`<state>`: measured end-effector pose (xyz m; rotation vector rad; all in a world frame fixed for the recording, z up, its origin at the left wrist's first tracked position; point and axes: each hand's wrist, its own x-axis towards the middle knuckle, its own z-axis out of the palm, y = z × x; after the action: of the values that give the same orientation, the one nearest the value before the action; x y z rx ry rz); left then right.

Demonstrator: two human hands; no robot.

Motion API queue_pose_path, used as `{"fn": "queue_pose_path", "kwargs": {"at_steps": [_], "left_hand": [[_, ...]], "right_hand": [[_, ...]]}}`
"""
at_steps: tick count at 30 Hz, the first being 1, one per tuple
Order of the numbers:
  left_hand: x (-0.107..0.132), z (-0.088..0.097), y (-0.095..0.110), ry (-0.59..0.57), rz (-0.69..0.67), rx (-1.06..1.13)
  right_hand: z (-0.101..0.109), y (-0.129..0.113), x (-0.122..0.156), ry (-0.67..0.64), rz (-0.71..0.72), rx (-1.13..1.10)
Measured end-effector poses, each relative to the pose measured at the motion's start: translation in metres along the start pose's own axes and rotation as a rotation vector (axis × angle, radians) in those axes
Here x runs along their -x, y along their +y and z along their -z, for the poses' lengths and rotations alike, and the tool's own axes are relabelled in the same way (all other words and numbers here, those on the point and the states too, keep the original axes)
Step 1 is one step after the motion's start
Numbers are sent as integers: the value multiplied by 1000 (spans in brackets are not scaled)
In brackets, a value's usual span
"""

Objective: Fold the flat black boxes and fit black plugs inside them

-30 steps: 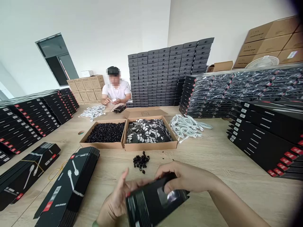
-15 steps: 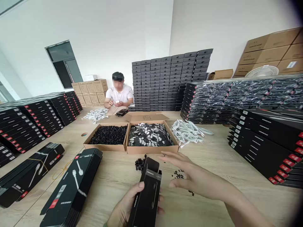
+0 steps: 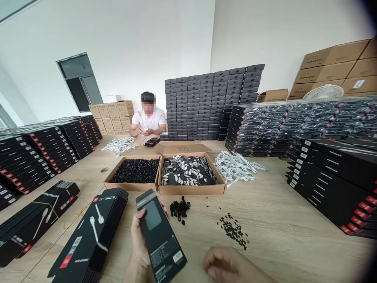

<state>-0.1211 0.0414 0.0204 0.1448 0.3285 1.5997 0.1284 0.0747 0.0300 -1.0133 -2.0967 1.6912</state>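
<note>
My left hand point(image 3: 139, 243) is closed around a long black product box point(image 3: 160, 236), held tilted with its back label toward me. Low at the frame's bottom, my right hand point(image 3: 225, 267) curls loosely near the table with nothing visible in it. In front of the box lie a small heap of black plastic parts point(image 3: 179, 208) and a scatter of tiny black bits point(image 3: 234, 230). Beyond them stand two open cartons: one of black parts point(image 3: 135, 171) and one of black-and-white packets point(image 3: 188, 171).
Flat black sleeves point(image 3: 88, 236) are stacked at my left. White cables point(image 3: 235, 165) lie right of the cartons. Tall stacks of black boxes point(image 3: 212, 102) line the back and both sides. A person in a white shirt point(image 3: 148, 118) sits across the table.
My left hand turned the box so its back faces me and shifted it left. My right hand drew back from over the table to the bottom edge.
</note>
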Motion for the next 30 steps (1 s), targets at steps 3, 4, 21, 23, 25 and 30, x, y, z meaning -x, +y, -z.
{"fn": "queue_pose_path", "kwargs": {"at_steps": [3,4,21,23,25,30], "left_hand": [[-1,2,6,37,6,51],[-1,2,6,43,24,63],[4,2,-30,47,329,-404],[5,3,-34,115,304,-497],[6,2,-37,145,294,-559],[10,-2,-43,79,300,-613]], "right_hand": [[-4,-6,-37,139,116,106],[-4,-9,-50,230,131,151],[5,15,-108,534,163,-113],[8,12,-107,536,137,-204],[11,7,-105,512,85,-316],[20,-9,-93,221,-87,-539]]}}
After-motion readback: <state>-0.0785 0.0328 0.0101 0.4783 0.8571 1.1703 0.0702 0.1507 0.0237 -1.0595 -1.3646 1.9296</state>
